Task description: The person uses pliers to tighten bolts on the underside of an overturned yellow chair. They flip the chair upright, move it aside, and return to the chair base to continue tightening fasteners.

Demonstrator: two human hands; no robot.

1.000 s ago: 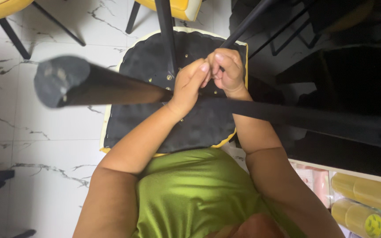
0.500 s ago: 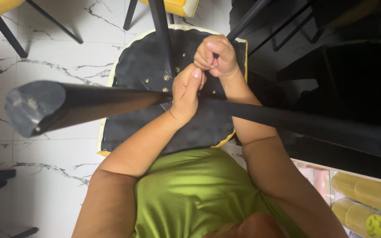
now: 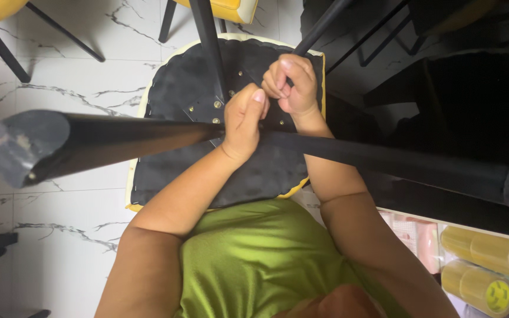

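An upturned chair lies on the floor, its black seat underside (image 3: 178,94) with a yellow rim facing me and black legs pointing up. My right hand (image 3: 293,82) is a closed fist around the base of the far right leg (image 3: 325,26). My left hand (image 3: 244,118) rests over the near right leg (image 3: 396,165), fingers curled and pinched at the screwed metal bracket (image 3: 207,109) where the legs meet. Whatever the fingertips hold is hidden. The near left leg (image 3: 101,141) reaches toward the camera with a grey foot cap.
White marble-pattern floor tiles (image 3: 60,224) surround the chair. Other yellow chairs with black legs (image 3: 231,9) stand at the top. Dark furniture (image 3: 455,88) fills the right. Rolls of tape (image 3: 484,282) and pink packs (image 3: 419,235) lie at the lower right.
Both hands have shifted farther up the seat, the right fist rising along the far leg's base. The near left leg's tip has slid leftward in view.
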